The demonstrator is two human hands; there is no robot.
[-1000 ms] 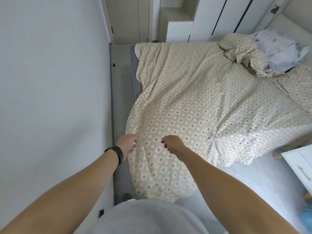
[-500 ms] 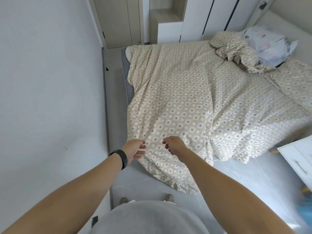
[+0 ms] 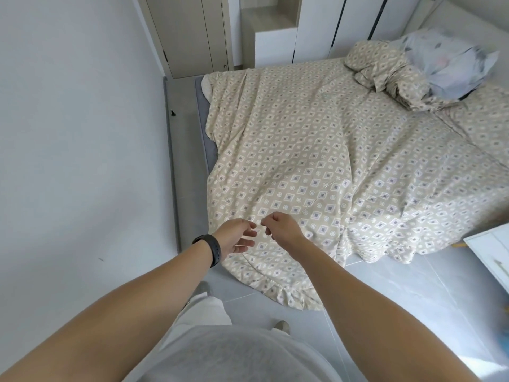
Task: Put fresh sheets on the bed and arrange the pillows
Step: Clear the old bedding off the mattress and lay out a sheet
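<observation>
Moved back from the bed (image 3: 202, 125) since the earlier frames: more floor (image 3: 413, 293) visible at the foot, cover corner now pooled on the tiles. Left hand (image 3: 238, 238) with fingers loosely spread, thumb and fingers apart, over the near corner of the patterned duvet cover (image 3: 303, 161); grip on the fabric cannot be confirmed. Black wristband (image 3: 210, 248) on the left wrist. Right hand (image 3: 279, 226) just beside the left, fingers curled; pinch on the cover cannot be confirmed either. Cover spread across the mattress, hanging off the near end. Matching pillow (image 3: 380, 64) crumpled at the head, touching a pale floral pillow (image 3: 451, 64). White wall (image 3: 77, 133) on the left, wardrobe doors (image 3: 344, 26) beyond.
</observation>
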